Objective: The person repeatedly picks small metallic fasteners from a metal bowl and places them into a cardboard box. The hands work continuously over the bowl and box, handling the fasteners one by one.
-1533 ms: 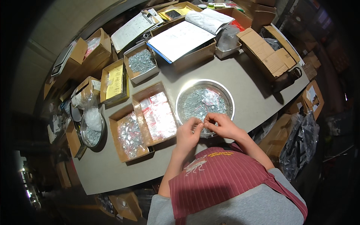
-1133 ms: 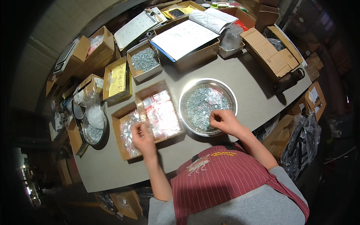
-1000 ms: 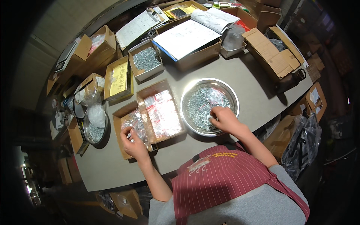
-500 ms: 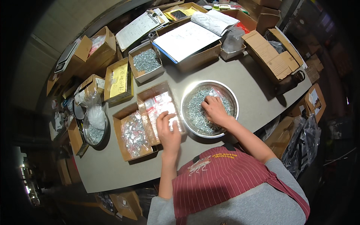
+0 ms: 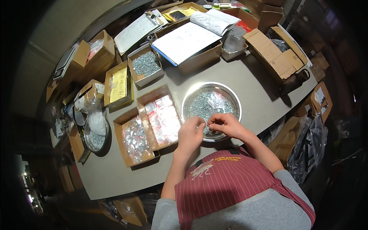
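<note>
My left hand (image 5: 191, 132) and my right hand (image 5: 223, 124) meet over the near rim of a round metal bowl (image 5: 234, 100) full of small silver screws. Both pinch a small clear bag (image 5: 206, 125) between their fingertips. Left of the bowl lies a cardboard box (image 5: 143, 100) with flat red-striped bags, and beside it another box (image 5: 122, 145) of filled screw bags.
A second metal bowl (image 5: 96, 134) with a plastic bag stands at the far left. A box of loose screws (image 5: 145, 65), a yellow-lined box (image 5: 119, 82), open ledgers (image 5: 184, 38) and brown cartons (image 5: 276, 57) ring the grey table (image 5: 115, 172).
My left hand went out to the box of filled bags, then to the box of flat bags, and came back to join my right hand at the bowl's rim.
</note>
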`<action>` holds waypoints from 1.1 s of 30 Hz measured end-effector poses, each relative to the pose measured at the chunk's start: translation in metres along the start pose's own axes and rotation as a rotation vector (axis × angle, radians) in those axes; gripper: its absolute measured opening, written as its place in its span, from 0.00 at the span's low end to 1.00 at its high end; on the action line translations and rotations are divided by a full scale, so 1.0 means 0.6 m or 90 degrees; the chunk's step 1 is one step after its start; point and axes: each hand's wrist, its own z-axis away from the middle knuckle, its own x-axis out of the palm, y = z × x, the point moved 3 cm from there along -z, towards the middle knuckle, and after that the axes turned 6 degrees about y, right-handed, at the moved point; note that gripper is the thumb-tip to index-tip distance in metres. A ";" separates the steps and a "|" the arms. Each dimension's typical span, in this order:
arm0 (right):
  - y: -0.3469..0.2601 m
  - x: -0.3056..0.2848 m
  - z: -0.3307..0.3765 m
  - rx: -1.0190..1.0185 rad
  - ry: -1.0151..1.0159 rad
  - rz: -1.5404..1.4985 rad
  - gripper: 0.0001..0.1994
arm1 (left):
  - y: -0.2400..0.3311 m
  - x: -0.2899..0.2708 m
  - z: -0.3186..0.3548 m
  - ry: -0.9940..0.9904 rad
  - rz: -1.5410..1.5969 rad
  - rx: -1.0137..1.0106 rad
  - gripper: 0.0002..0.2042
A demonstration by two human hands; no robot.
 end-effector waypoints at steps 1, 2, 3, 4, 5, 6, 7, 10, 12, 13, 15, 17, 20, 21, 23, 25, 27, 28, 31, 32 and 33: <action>0.010 -0.004 0.000 -0.003 -0.002 0.028 0.06 | 0.002 0.001 0.001 -0.007 0.002 0.003 0.03; 0.015 -0.008 0.002 0.001 -0.008 0.048 0.08 | 0.004 0.004 0.001 -0.014 0.004 0.006 0.04; 0.020 -0.012 0.004 0.006 -0.015 0.068 0.10 | 0.006 0.006 0.002 -0.021 0.006 0.008 0.04; 0.022 -0.013 0.005 0.010 -0.022 0.088 0.12 | 0.006 0.009 0.004 -0.022 -0.006 0.012 0.04; 0.016 -0.012 0.008 0.028 -0.031 0.107 0.13 | 0.004 0.012 0.009 -0.020 -0.020 0.015 0.05; 0.004 -0.011 0.012 0.045 -0.041 0.126 0.13 | 0.003 0.013 0.012 -0.017 -0.033 0.017 0.06; -0.002 -0.009 0.014 0.063 -0.051 0.146 0.13 | 0.007 0.010 0.013 0.025 -0.089 0.064 0.05; -0.009 -0.004 0.020 -0.041 0.012 0.176 0.09 | 0.025 -0.002 0.016 0.117 -0.193 0.150 0.04; -0.010 -0.003 0.023 -0.020 0.000 0.187 0.12 | 0.044 -0.017 0.018 0.139 -0.185 0.128 0.04; -0.010 -0.003 0.025 -0.009 -0.006 0.193 0.15 | 0.047 -0.018 0.019 0.085 -0.140 0.090 0.05; -0.008 0.001 0.026 -0.042 -0.019 0.163 0.13 | 0.050 -0.021 0.024 -0.018 -0.050 0.017 0.07; 0.000 0.004 0.027 -0.058 -0.045 0.118 0.11 | 0.045 -0.015 0.026 -0.091 0.007 -0.041 0.09; 0.007 0.004 0.030 -0.023 -0.098 0.006 0.08 | 0.033 -0.009 0.031 -0.145 0.048 -0.081 0.11; -0.004 0.002 0.035 0.013 -0.110 -0.048 0.07 | 0.032 -0.009 0.033 -0.156 0.061 -0.095 0.11; -0.007 0.002 0.041 0.087 -0.130 -0.145 0.08 | 0.028 -0.005 0.037 -0.165 0.112 -0.119 0.11; -0.002 0.005 0.048 0.163 -0.145 -0.229 0.08 | 0.020 0.003 0.043 -0.160 0.189 -0.138 0.10; -0.002 0.006 0.052 0.169 -0.107 -0.208 0.08 | 0.028 0.003 0.049 -0.142 0.187 -0.184 0.10; -0.001 0.007 0.055 0.172 -0.088 -0.197 0.08 | 0.031 0.005 0.052 -0.132 0.186 -0.207 0.10; 0.001 0.014 0.047 -0.108 0.077 0.147 0.09 | 0.049 0.006 0.048 -0.019 0.011 -0.030 0.08; -0.002 0.015 0.046 -0.159 0.123 0.221 0.08 | 0.053 0.004 0.048 -0.003 -0.056 0.015 0.08; -0.006 0.015 0.046 -0.209 0.168 0.295 0.08 | 0.058 0.003 0.048 0.013 -0.123 0.061 0.08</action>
